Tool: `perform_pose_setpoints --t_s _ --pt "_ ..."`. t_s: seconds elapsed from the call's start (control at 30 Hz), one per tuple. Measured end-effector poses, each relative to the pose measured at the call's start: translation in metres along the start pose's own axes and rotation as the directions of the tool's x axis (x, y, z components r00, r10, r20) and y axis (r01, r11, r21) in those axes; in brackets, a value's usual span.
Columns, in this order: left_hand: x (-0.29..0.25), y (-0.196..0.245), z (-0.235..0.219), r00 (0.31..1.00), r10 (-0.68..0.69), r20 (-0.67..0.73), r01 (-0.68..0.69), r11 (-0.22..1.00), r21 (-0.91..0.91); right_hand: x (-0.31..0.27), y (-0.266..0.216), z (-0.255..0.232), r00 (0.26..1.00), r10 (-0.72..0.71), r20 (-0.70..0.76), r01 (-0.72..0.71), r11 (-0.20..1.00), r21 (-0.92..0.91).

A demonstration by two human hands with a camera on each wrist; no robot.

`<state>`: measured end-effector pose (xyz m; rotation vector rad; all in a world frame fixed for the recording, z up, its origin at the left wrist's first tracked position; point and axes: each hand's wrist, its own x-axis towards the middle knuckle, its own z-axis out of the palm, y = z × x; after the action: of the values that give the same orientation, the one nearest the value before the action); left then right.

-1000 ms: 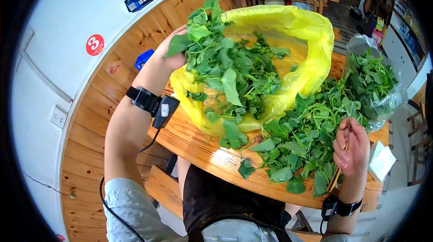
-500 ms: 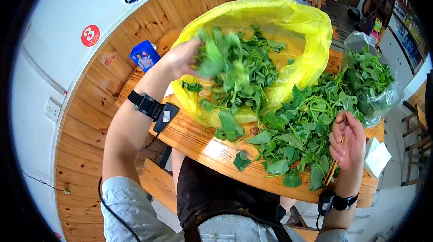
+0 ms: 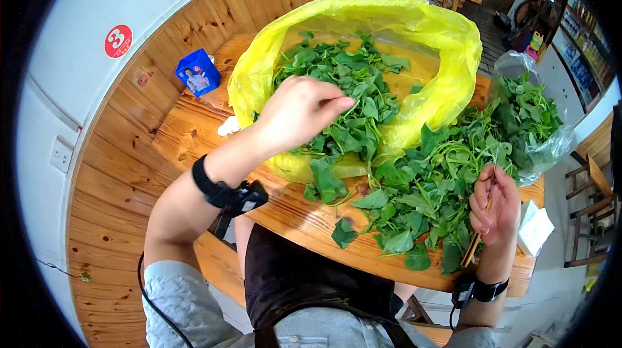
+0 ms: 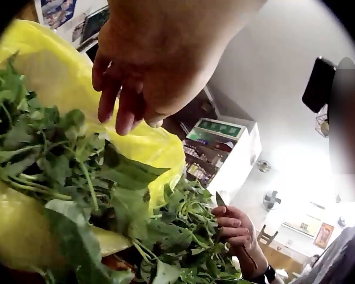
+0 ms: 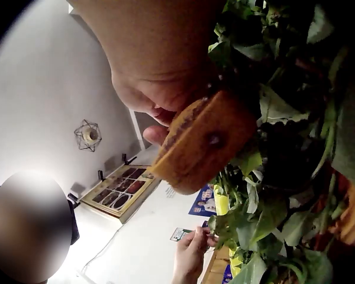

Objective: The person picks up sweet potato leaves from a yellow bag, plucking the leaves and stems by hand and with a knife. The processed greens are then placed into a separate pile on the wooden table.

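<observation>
- Loose green leafy stems [image 3: 421,199] lie heaped on the glossy orange-brown wooden table [image 3: 304,218], in the lower right of the head view, spilling toward the near edge.
- The right hand [image 3: 494,204], at the lower right, has its fingers curled round a wooden-handled knife [image 3: 476,241]; the handle sticks out below the fist and the blade points up into the heap. In the right wrist view the handle's butt [image 5: 204,142] fills the centre.
- The left hand [image 3: 299,111] hovers at mid-frame above the greens, fingers loosely bent and pointing right, holding nothing. The left wrist view shows the fingers [image 4: 125,112] hanging free over the leaves.
- A wide-open yellow plastic bag [image 3: 447,43] sits behind the heap, in the upper centre, holding more picked green leaves [image 3: 350,82].
- A clear plastic bag of greens [image 3: 534,121] stands at the right edge.
- A small blue paper box [image 3: 196,72] rests on the table's far left corner, beside the wood-panelled wall [image 3: 116,173].
</observation>
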<state>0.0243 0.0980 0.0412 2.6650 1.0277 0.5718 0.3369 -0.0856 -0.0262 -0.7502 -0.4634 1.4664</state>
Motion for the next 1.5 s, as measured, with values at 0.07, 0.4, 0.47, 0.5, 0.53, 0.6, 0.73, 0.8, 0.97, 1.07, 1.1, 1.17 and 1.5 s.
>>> perform_pose_setpoints --t_s 0.07,0.4,0.47,0.5,0.53,0.6,0.73,0.8,0.97,1.07,1.1,1.17,1.5 --pt "0.019 0.001 0.013 0.981 0.153 -0.117 -0.137 0.981 0.139 0.0 0.0 -0.001 1.0 0.004 0.003 -0.004 1.0 -0.003" --pt "0.066 -0.042 0.012 0.946 -0.321 0.049 0.276 0.713 -0.645 -0.004 -0.006 -0.001 1.0 -0.011 0.0 0.011 0.999 -0.031" --pt "0.053 -0.035 -0.013 0.922 -0.384 0.052 0.256 0.501 -0.827 -0.006 -0.006 0.002 1.0 -0.018 0.019 0.019 0.999 -0.034" --pt "0.042 -0.03 -0.027 0.924 -0.374 0.076 0.221 0.363 -0.905 -0.006 -0.006 0.004 1.0 -0.02 0.007 0.02 0.999 -0.038" --pt "0.031 -0.028 -0.035 0.926 -0.365 0.094 0.182 0.213 -0.96 -0.008 -0.006 0.004 1.0 -0.017 0.0 0.017 0.999 -0.044" --pt "0.011 -0.027 -0.042 0.94 -0.329 0.088 0.135 0.122 -0.983 -0.007 -0.004 0.007 1.0 -0.011 -0.017 0.01 0.998 -0.059" --pt "-0.022 -0.011 -0.048 0.95 -0.303 0.073 0.057 -0.06 -0.997 -0.005 -0.004 0.003 1.0 -0.014 -0.018 0.013 0.996 -0.085" --pt "-0.034 -0.012 -0.046 0.965 -0.259 0.036 -0.012 -0.178 -0.984 -0.004 -0.004 0.002 1.0 -0.028 0.013 0.029 0.997 -0.075" --pt "-0.063 0.001 -0.038 0.987 -0.149 -0.066 -0.123 -0.418 -0.9 -0.005 0.004 0.008 0.996 -0.085 0.031 0.088 0.986 -0.143" --pt "-0.073 0.006 -0.026 0.989 -0.094 -0.113 -0.146 -0.547 -0.825 -0.01 0.009 0.025 0.996 -0.088 -0.007 0.085 0.978 -0.191" --pt "-0.078 0.009 -0.022 0.989 -0.088 -0.116 -0.145 -0.564 -0.813 -0.015 0.01 0.035 0.997 -0.077 0.015 0.079 0.969 -0.232" --pt "-0.085 0.011 -0.013 0.991 -0.05 -0.126 -0.131 -0.604 -0.786 -0.024 0.012 0.056 0.997 -0.059 0.041 0.069 0.951 -0.302" --pt "-0.113 0.062 0.05 0.999 0.003 0.04 0.022 -0.877 -0.48 -0.039 0.039 0.158 0.976 0.047 0.213 0.049 0.906 -0.421"
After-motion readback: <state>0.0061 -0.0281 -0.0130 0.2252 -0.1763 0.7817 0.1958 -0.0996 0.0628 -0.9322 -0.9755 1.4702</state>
